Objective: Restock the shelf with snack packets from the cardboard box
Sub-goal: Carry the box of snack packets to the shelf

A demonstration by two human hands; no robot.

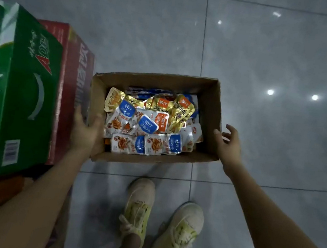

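An open cardboard box (212, 101) sits on the grey tiled floor in front of my feet. It holds several small snack packets (150, 124), white with blue labels and gold with orange labels, piled loosely. My left hand (86, 131) lies at the box's left wall with its fingers spread, thumb over the rim. My right hand (227, 144) hovers at the box's right wall, fingers spread and relaxed, holding nothing. No shelf is in view.
Stacked green cartons (21, 92) and a red carton (73, 80) stand close against the box's left side. My two pale shoes (161, 219) are just below the box. Grey floor tiles (283, 67) stretch to the right and beyond.
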